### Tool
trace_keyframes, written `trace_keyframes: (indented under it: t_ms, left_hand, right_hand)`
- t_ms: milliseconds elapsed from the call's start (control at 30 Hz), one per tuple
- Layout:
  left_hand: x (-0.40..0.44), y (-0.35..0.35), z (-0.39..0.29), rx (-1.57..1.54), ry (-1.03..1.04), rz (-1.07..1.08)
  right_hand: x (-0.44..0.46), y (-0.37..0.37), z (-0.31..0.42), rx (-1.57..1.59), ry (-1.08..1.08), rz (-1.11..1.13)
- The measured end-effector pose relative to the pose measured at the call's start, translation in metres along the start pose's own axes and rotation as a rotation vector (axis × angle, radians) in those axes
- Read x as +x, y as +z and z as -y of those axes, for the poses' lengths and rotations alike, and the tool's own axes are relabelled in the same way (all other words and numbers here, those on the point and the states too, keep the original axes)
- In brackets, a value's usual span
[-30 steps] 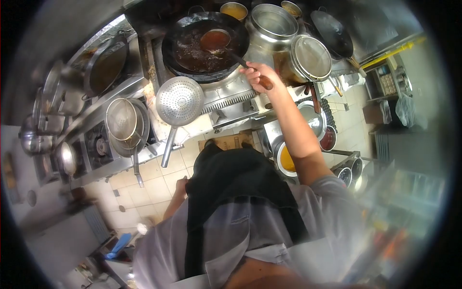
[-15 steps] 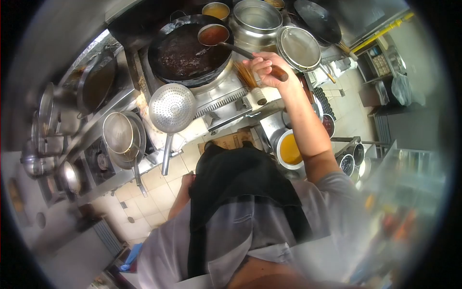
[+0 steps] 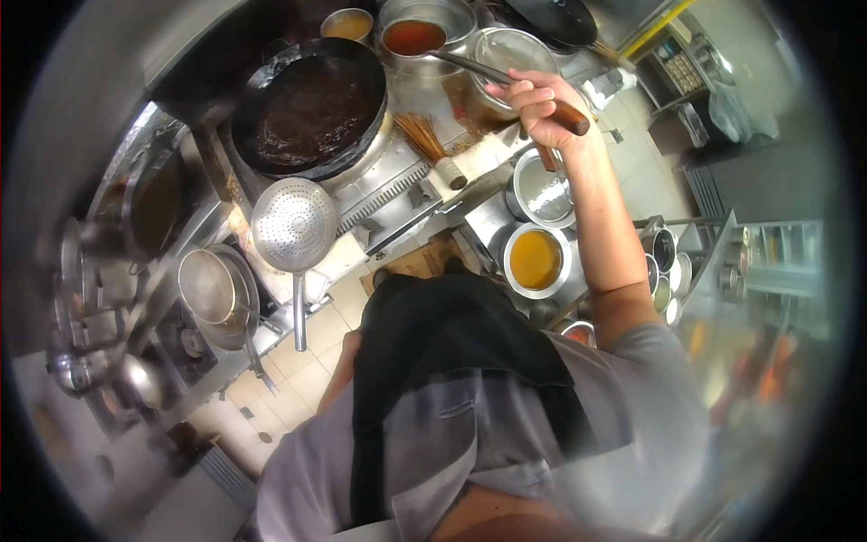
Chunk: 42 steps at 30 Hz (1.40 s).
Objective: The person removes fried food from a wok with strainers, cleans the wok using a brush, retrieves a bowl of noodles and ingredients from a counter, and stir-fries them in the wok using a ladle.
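My right hand (image 3: 546, 104) is wrapped round the wooden handle of a ladle (image 3: 414, 38). Its bowl holds reddish-brown liquid and hangs over a round metal pot (image 3: 456, 16). Left of it sits a black wok (image 3: 312, 117) with dark liquid inside. A strainer (image 3: 519, 63) lies under the ladle's handle. My left hand (image 3: 350, 345) hangs low beside the black apron, its fingers mostly hidden.
A perforated skimmer (image 3: 294, 223) lies on the stove's front edge, beside a mesh strainer (image 3: 208, 285). A bamboo brush (image 3: 433, 154) rests right of the wok. Nearer me stands a pot of yellow liquid (image 3: 535, 260). More pans (image 3: 155, 200) stand at the left.
My right hand has carried the filled ladle up out of the wok and rightwards over the metal pot. The view has turned, so the wok appears lower and further left.
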State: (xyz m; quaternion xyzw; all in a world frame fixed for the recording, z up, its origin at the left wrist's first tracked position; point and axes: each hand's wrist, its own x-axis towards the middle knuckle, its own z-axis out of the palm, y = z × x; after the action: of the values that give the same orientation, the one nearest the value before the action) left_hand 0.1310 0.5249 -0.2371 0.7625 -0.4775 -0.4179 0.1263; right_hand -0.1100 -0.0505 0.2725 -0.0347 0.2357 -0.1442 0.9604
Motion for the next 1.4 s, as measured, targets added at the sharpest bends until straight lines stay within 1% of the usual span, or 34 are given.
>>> trace_keyframes:
  t_ms: [100,200,233,300,333,400,433,500,533,567,600,667,700,733,800,867,933,967,1000,1067,1100,1133,1167,1200,1333,1400]
  left_hand:
    - [0.011,-0.004,-0.017,-0.151,-0.121,-0.026]
    - [0.023,-0.007,-0.016,-0.071,-0.118,0.058]
    - [0.023,-0.014,-0.029,-0.063,-0.112,0.068]
    - [0.03,-0.024,-0.046,-0.273,-0.234,0.092]
    - [0.037,-0.026,-0.049,-0.26,-0.229,0.103]
    - [0.052,-0.025,-0.053,-0.422,-0.329,0.274]
    - [0.054,-0.037,-0.069,-0.409,-0.325,0.285]
    - [0.056,-0.078,-0.131,-0.005,-0.112,0.279]
    - [0.067,-0.085,-0.153,0.007,-0.105,0.291]
    - [0.078,-0.089,-0.173,0.017,-0.173,0.229]
    - [0.088,-0.092,-0.195,0.028,-0.24,0.166]
    - [0.107,-0.098,-0.253,0.062,-0.033,0.132]
    - [0.119,-0.098,-0.281,0.006,0.055,0.148]
    - [0.134,-0.095,-0.308,-0.051,0.143,0.165]
    - [0.169,-0.083,-0.357,-0.136,0.312,0.244]
    - [0.206,-0.056,-0.396,-0.364,0.347,0.253]
    - [0.27,-0.01,-0.408,-0.477,0.354,0.237]
    - [0.287,-0.003,-0.428,-0.48,0.43,0.172]
    - [0.305,0.003,-0.448,-0.483,0.505,0.106]
    - [0.358,0.031,-0.467,-0.568,0.455,0.0]
    - [0.381,0.036,-0.48,-0.555,0.478,-0.063]
    - [0.392,0.035,-0.497,-0.542,0.501,-0.126]
    - [0.398,0.034,-0.511,-0.694,0.43,-0.078]
    - [0.409,0.034,-0.524,-0.746,0.414,-0.08]
    - [0.484,0.076,-0.521,-0.978,0.339,0.019]
    - [0.515,0.106,-0.522,-1.05,0.218,0.074]
  right_hand:
    - [-0.024,-0.008,0.013,0.063,-0.081,0.024]
    - [-0.046,-0.017,0.028,0.043,-0.117,0.029]
    - [-0.053,-0.02,0.032,0.008,-0.146,0.015]
    - [-0.068,-0.037,0.049,-0.028,-0.212,-0.027]
    - [-0.073,-0.042,0.053,-0.045,-0.243,-0.055]
    - [-0.076,-0.056,0.066,-0.07,-0.267,-0.107]
    - [-0.079,-0.063,0.072,-0.104,-0.28,-0.155]
    - [-0.081,-0.076,0.078,-0.211,-0.29,-0.238]
    - [-0.081,-0.083,0.081,-0.289,-0.292,-0.281]
    - [-0.084,-0.081,0.076,-0.404,-0.327,-0.383]
    - [-0.083,-0.088,0.077,-0.445,-0.346,-0.466]
    - [-0.087,-0.095,0.071,-0.618,-0.444,-0.557]
    - [-0.089,-0.098,0.07,-0.673,-0.472,-0.573]
    - [-0.092,-0.101,0.068,-0.717,-0.498,-0.625]
    - [-0.095,-0.107,0.066,-0.904,-0.519,-0.72]
    - [-0.097,-0.109,0.062,-1.079,-0.56,-0.798]
    - [-0.097,-0.118,0.066,-1.223,-0.604,-0.867]
    - [-0.098,-0.124,0.073,-1.307,-0.592,-0.86]
    - [-0.1,-0.123,0.076,-1.303,-0.591,-0.866]
    - [-0.104,-0.118,0.077,-1.542,-0.603,-0.921]
    - [-0.103,-0.123,0.079,-1.616,-0.668,-0.917]
    - [-0.104,-0.124,0.079,-1.62,-0.659,-0.924]
    - [-0.105,-0.123,0.08,-1.622,-0.668,-0.919]
    - [-0.107,-0.122,0.081,-1.624,-0.679,-0.915]
    - [-0.113,-0.118,0.086,-1.59,-0.677,-0.908]
    - [-0.117,-0.115,0.089,-1.571,-0.663,-0.897]
